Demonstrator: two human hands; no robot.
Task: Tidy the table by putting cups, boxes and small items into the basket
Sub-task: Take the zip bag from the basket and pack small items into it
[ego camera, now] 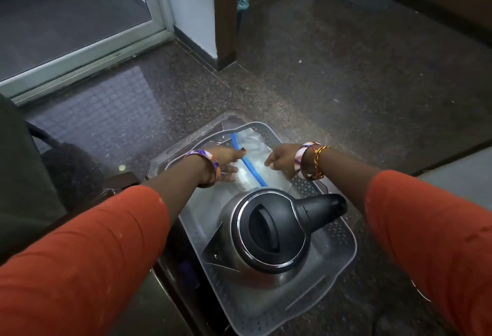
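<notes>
A translucent plastic basket sits on the speckled floor just below me. Inside it, at the near end, stands a steel electric kettle with a black lid and handle. At the far end lies a clear zip bag with a blue seal strip. My left hand holds the bag's left side, thumb over the strip. My right hand grips the bag's right side with curled fingers. Both wrists wear bangles and both arms are in orange sleeves.
A clear plastic sheet or lid sticks out beyond the basket's far rim. A dark table edge runs along the basket's left side. A glass sliding door is at far left, a brown wooden post ahead, a grey surface on the right.
</notes>
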